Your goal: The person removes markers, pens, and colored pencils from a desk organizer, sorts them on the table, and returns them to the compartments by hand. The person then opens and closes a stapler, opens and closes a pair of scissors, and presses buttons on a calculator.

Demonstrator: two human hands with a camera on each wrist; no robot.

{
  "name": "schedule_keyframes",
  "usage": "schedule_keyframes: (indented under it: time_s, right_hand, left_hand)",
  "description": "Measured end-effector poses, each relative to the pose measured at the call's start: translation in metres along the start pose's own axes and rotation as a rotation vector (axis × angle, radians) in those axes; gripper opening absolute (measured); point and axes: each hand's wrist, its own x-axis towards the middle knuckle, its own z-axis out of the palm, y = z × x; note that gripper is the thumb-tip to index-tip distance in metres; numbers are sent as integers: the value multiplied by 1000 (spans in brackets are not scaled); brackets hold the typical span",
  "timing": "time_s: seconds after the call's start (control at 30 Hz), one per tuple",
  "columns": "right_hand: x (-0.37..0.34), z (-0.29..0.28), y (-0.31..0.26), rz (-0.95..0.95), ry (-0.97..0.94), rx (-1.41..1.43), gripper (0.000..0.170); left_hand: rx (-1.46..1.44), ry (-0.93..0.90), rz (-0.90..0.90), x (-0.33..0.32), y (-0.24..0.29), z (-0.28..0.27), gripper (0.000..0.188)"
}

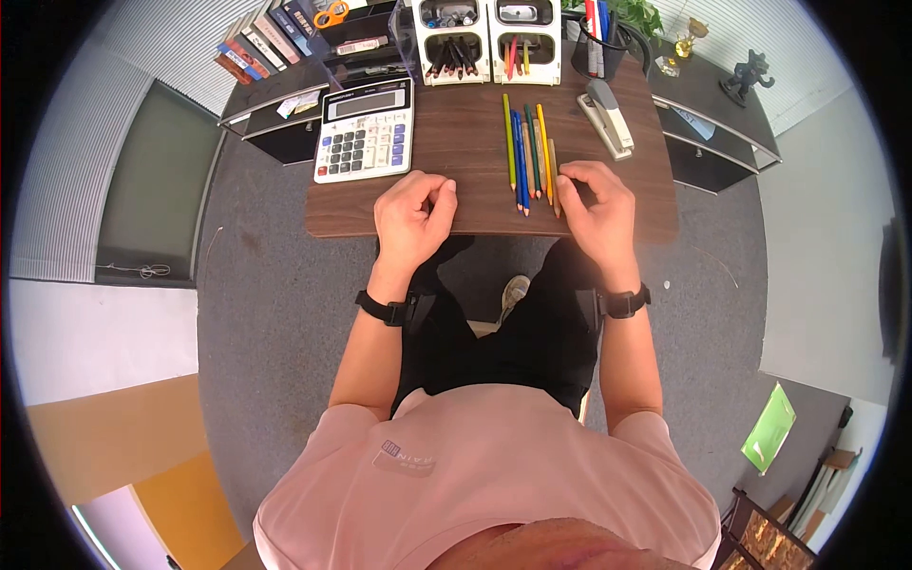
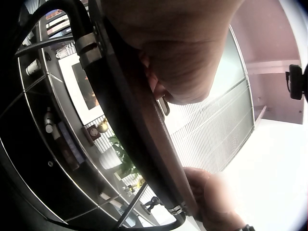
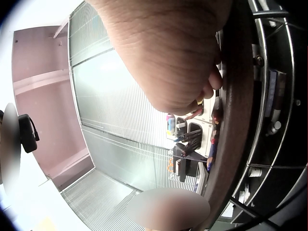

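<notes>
One pink shirt (image 1: 513,446); left hand (image 1: 414,213), right hand (image 1: 602,209) flanking two blue pencils (image 1: 523,171).

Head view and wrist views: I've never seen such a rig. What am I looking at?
There is no robot, only a person's bare left hand and right hand. The head picture comes from a camera worn on the head; the others come from cameras worn on each wrist, so their images look tilted. On the brown table lie colored pencils in a row, a calculator near the left hand and a stapler beyond the right; white holders stand at the back. Neither hand appears to hold anything; the right is beside the nearest pencil, perhaps touching it.
</notes>
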Motion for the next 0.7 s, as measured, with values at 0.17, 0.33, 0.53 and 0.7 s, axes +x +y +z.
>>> schedule_keyframes:
  time_s: [0.17,0.33,0.53,0.7]
  right_hand:
    - [0,0,-3,28,0,3,10]
    - [1,0,-3,30,-6,-22,11]
    - [1,0,-3,18,-8,-21,10]
    - [2,1,-4,8,-2,-29,9]
  left_hand:
    - [-6,5,27,0,-3,1,11]
    - [-33,1,-1,1,0,-1,11]
    - [-37,14,4,0,0,-2,10]
    - [-55,-1,-2,-1,-2,-4,11]
